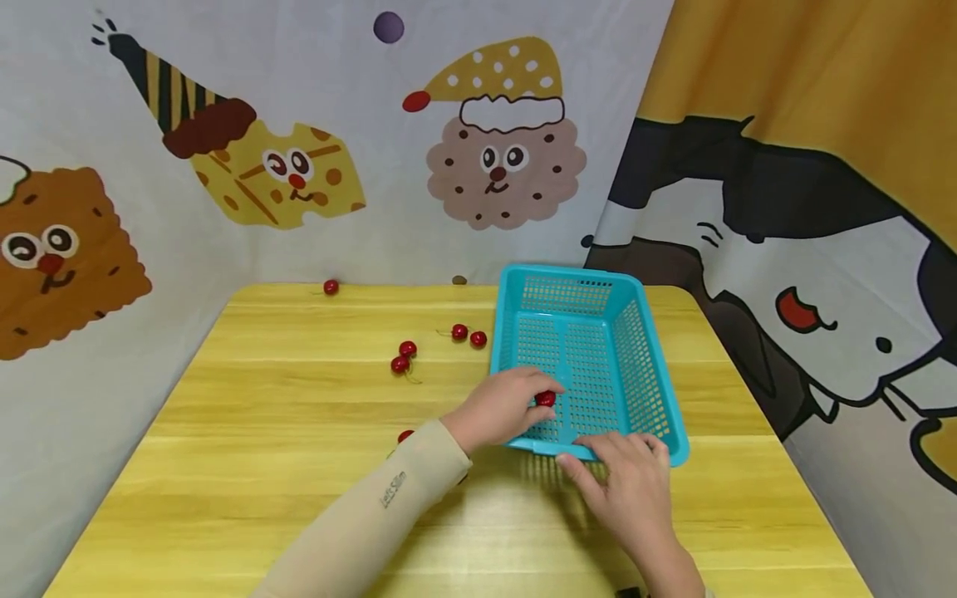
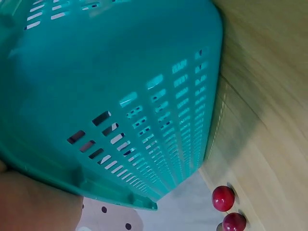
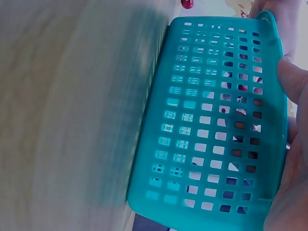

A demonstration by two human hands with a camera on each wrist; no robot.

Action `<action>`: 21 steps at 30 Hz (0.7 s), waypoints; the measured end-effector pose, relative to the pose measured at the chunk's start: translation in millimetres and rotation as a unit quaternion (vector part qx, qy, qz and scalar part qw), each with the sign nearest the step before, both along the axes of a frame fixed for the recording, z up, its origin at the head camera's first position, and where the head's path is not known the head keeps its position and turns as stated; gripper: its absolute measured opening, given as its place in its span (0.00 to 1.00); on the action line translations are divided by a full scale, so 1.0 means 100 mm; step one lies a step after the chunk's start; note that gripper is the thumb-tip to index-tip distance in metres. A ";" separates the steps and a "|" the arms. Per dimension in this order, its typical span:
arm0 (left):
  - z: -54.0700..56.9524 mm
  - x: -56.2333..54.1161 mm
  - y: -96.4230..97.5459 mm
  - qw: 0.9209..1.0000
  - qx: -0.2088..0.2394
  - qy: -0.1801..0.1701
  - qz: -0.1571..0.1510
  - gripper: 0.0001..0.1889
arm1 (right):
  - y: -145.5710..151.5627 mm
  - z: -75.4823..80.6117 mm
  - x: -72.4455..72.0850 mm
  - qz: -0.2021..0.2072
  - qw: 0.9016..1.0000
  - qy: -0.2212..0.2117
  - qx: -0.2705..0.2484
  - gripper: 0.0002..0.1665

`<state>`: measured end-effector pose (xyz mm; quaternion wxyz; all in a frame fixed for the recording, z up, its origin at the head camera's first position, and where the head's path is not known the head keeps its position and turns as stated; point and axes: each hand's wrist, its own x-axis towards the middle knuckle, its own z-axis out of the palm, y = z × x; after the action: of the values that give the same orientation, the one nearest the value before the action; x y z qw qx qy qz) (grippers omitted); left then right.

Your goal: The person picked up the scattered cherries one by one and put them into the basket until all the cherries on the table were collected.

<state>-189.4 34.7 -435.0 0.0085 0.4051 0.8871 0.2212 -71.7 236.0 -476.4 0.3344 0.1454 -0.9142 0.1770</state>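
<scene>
In the head view a turquoise plastic basket (image 1: pixel 661 374) with slotted walls stands on the right part of the wooden table. My left hand (image 1: pixel 504 407) reaches over its near left corner and pinches a red cherry (image 1: pixel 547 399) between thumb and fingers, inside the basket. The near rim is gripped by my right hand (image 1: pixel 628 490), fingers over the edge and thumb outside. In the right wrist view the thumb (image 3: pixel 294 79) lies against the rim. The left wrist view shows the basket's side wall (image 2: pixel 159 110) close up; the held cherry is hidden there.
Left of the basket lie two cherries (image 1: pixel 468 335), another pair (image 1: pixel 404 357) joined at their stems, and a single cherry (image 1: pixel 331 287) by the back edge. One more cherry (image 1: pixel 405 436) is partly covered by the left sleeve. A printed cloth (image 1: pixel 389 208) hangs behind the table.
</scene>
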 end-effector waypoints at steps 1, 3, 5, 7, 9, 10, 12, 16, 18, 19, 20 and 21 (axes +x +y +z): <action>0.00 0.00 0.00 1.000 -0.006 0.004 -0.001 0.21 | 0.00 0.00 0.00 -0.001 1.000 0.000 0.001 0.33; 0.01 0.00 0.01 1.000 -0.016 0.007 -0.001 0.21 | 0.00 0.01 0.00 -0.004 1.000 0.002 0.002 0.36; 0.02 0.00 0.01 1.000 -0.023 0.006 0.001 0.22 | 0.00 0.01 0.00 -0.004 1.000 0.004 0.004 0.37; 0.02 0.00 0.01 1.000 -0.028 0.007 0.006 0.22 | 0.00 0.01 -0.01 -0.004 1.000 0.005 0.005 0.36; 0.01 0.00 0.01 0.999 -0.031 0.007 0.009 0.21 | 0.00 0.01 -0.01 -0.001 1.000 0.006 0.003 0.33; 0.01 0.00 0.01 0.999 -0.032 0.009 0.010 0.21 | 0.00 0.00 -0.01 0.000 1.000 0.007 0.002 0.33; 0.00 0.00 0.01 0.999 -0.035 0.013 0.010 0.21 | 0.00 0.00 -0.01 -0.001 1.000 0.010 0.003 0.35; -0.01 -0.01 0.01 0.999 -0.040 0.017 0.008 0.21 | 0.00 -0.01 -0.01 -0.002 1.000 0.016 0.003 0.39; -0.01 -0.01 0.01 0.999 -0.042 0.018 0.007 0.21 | 0.01 -0.01 -0.01 -0.002 1.000 0.016 0.002 0.38; -0.02 -0.01 0.01 0.999 -0.044 0.020 0.007 0.21 | 0.01 -0.01 -0.01 -0.002 1.000 0.016 0.002 0.38; -0.02 -0.01 0.01 0.999 -0.045 0.022 0.008 0.22 | 0.01 -0.01 -0.02 -0.003 1.000 0.016 0.002 0.38; -0.02 -0.01 0.01 0.999 -0.046 0.023 0.008 0.22 | 0.01 -0.02 -0.02 -0.003 1.000 0.015 0.002 0.38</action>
<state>-190.2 35.4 -436.9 0.0050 0.4020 0.8996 0.1708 -73.3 236.5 -478.0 0.3482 0.1462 -0.9098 0.1723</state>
